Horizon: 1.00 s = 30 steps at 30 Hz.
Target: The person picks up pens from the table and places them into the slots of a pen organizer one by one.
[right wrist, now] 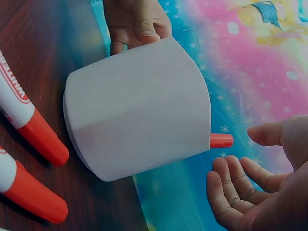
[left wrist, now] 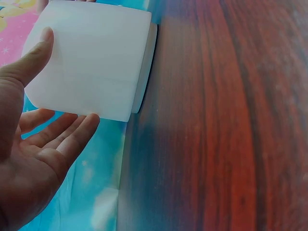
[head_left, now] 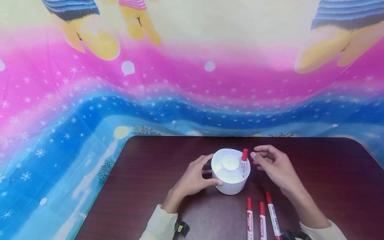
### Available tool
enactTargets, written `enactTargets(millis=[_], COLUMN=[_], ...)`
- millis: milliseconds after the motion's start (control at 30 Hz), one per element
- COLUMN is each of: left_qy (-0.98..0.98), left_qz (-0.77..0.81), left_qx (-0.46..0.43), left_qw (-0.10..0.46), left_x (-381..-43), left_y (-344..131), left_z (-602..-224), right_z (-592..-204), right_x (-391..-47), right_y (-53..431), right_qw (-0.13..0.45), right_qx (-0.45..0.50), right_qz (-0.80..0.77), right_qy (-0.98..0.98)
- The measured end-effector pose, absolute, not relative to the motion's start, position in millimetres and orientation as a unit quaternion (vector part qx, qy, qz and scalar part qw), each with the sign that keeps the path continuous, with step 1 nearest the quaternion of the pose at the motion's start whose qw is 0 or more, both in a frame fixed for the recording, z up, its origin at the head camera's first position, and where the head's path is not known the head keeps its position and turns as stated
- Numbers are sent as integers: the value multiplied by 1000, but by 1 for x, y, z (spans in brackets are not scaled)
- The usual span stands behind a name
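Your dark red-brown wood-grain table (head_left: 144, 173) bears a white, rounded, plastic-looking divided holder (head_left: 230, 188); your left hand (head_left: 195, 178) grips its side, apparently to steady it. Your right hand (head_left: 276, 166), empty and loosely bent, hangs beside the white, red-capped marker (head_left: 244, 156) propped in the right compartment. Three similar markers (head_left: 262, 218) lie nearer you, seemingly for easy reach.

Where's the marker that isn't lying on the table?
In the head view, right of centre, the marker stands in the right side of the white holder, red cap sticking out; three more markers lie nearer the camera.
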<state>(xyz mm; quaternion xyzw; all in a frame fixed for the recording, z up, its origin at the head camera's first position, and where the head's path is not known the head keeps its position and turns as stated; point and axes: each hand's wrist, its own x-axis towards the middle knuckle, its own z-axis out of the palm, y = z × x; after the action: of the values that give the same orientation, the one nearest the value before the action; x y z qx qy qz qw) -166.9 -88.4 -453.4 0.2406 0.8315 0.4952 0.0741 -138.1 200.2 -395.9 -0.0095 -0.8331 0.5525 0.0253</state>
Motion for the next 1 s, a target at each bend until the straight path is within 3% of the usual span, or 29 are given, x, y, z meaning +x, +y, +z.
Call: enactTargets(millis=[600, 1000], left_qy=[849, 847], left_qz=[463, 465], left_qx=[250, 252], left_qw=[50, 46], left_x=[-172, -172], left_y=[-99, -100], left_z=[-448, -446], right_z=[-403, -408], right_x=[-120, -107], right_y=[235, 244], right_qw=[36, 11], right_qx=[-15, -21], right_qz=[510, 496], right_qy=[-859, -868])
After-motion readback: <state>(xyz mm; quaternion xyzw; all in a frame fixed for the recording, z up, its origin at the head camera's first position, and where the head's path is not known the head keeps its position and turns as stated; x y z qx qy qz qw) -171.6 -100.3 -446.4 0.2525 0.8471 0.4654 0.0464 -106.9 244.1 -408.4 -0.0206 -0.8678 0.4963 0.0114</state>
